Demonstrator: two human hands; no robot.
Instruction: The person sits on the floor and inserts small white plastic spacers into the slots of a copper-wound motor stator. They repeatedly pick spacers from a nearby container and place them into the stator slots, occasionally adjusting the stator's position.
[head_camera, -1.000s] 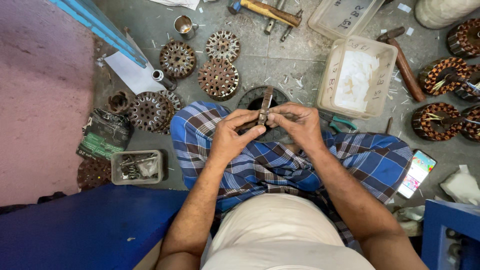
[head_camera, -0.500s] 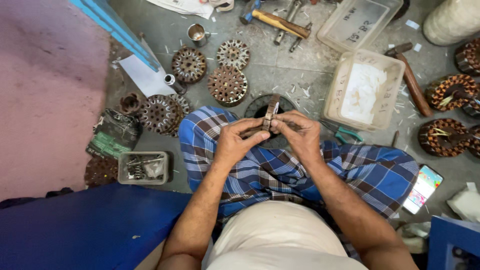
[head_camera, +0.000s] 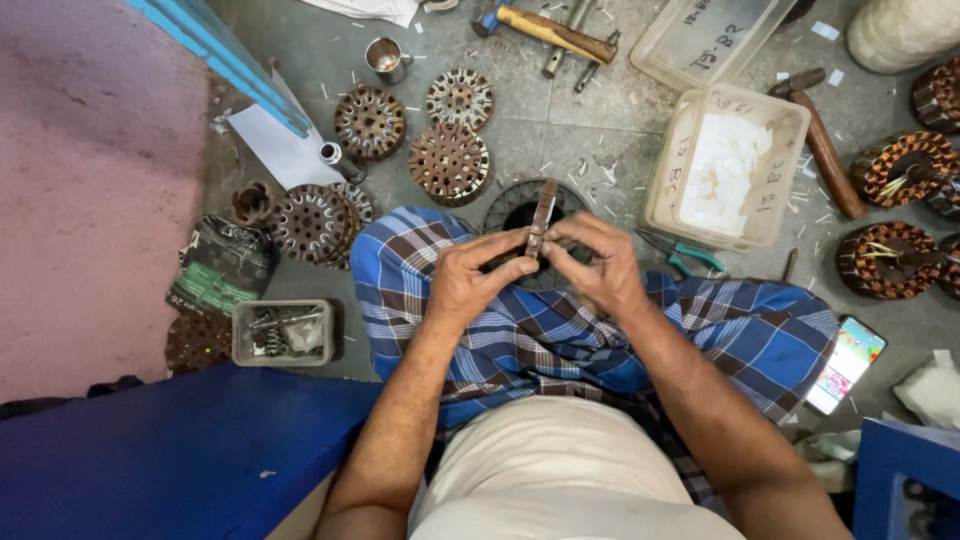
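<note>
Rusty stator ring (head_camera: 543, 215) on edge, clamped by left hand (head_camera: 470, 280), right hand (head_camera: 595, 265) grip.

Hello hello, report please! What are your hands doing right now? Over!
Left hand and right hand: both grip one thin brown metal piece, held edge-on over the lap. Round slotted ring on the floor just beyond. Nothing between hands and piece.

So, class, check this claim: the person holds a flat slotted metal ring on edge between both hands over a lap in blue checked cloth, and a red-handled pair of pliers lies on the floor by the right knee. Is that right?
One detail is wrong. In the head view, the pliers have teal handles, not red. The rest holds: the left hand and right hand hold the slotted metal ring on edge over the blue checked cloth.
</note>
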